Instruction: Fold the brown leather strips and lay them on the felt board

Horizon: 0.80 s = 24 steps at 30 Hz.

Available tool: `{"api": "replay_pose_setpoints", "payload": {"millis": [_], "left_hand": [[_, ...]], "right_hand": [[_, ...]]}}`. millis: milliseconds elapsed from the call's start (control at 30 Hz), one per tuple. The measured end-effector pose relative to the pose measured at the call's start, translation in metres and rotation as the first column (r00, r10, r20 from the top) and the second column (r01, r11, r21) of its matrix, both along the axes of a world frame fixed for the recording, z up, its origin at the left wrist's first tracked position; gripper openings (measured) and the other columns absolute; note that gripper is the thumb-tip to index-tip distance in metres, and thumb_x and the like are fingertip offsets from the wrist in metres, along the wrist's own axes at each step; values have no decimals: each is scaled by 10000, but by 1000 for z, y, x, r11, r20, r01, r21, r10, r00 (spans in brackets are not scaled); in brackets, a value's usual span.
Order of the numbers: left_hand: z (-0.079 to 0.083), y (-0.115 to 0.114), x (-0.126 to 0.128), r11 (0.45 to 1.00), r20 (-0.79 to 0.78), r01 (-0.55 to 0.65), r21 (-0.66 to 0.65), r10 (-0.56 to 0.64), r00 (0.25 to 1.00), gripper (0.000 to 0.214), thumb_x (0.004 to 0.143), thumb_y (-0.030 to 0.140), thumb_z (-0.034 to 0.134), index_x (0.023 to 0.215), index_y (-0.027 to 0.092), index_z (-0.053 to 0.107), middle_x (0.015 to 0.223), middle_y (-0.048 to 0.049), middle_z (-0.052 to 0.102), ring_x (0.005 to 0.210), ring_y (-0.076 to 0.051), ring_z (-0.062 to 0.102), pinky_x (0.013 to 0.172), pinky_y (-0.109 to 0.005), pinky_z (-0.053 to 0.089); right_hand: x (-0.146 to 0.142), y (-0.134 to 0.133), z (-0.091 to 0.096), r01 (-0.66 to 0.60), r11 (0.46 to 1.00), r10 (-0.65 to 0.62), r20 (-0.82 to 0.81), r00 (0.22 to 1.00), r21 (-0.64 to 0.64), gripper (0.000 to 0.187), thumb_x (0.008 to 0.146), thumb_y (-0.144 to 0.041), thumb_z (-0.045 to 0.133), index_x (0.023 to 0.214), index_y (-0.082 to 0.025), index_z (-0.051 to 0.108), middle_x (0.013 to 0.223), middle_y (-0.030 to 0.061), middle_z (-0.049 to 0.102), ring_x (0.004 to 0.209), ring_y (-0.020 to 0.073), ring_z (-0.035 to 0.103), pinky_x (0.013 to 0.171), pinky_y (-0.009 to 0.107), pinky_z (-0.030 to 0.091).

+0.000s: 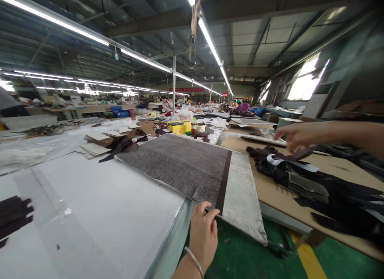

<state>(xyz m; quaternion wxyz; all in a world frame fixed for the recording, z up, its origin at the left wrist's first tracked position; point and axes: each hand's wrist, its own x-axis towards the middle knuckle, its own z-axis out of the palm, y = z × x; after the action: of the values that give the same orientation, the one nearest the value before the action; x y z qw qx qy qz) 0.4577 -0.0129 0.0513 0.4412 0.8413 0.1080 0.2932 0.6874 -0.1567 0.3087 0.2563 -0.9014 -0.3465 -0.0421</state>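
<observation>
- The grey sheet (180, 167) lies mid-frame on the white worktop (105, 215), with one dark strip (224, 181) already along its right edge.
- The left hand (204, 235), bottom centre, has its fingers pinched on the sheet's near corner.
- The right hand (295, 137), at the right of the frame, is over the pile of strips (315, 183) on the cardboard (270, 191). It is blurred, so I cannot tell its grip.

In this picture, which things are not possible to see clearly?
All in the head view:
- Right hand: motion blur; whether its fingers grip a strip from the dark pile is unclear.
- Left hand: fingertips hidden under the corner of the grey sheet.
- Red banner: writing too small.
- Dark pieces: cut off by the left edge.
</observation>
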Motion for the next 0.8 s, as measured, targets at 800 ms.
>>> {"api": "replay_pose_setpoints", "payload": {"millis": [800], "left_hand": [[62, 73, -284, 591, 103, -801, -98, 806, 582, 208, 793, 46, 420, 744, 196, 554, 742, 11, 569, 692, -141, 491, 651, -267, 348]], "right_hand": [[-364, 251, -117, -854, 441, 688, -715, 124, 277, 448, 608, -346, 615, 1021, -178, 569, 648, -27, 565, 577, 121, 500, 519, 228, 380]]}}
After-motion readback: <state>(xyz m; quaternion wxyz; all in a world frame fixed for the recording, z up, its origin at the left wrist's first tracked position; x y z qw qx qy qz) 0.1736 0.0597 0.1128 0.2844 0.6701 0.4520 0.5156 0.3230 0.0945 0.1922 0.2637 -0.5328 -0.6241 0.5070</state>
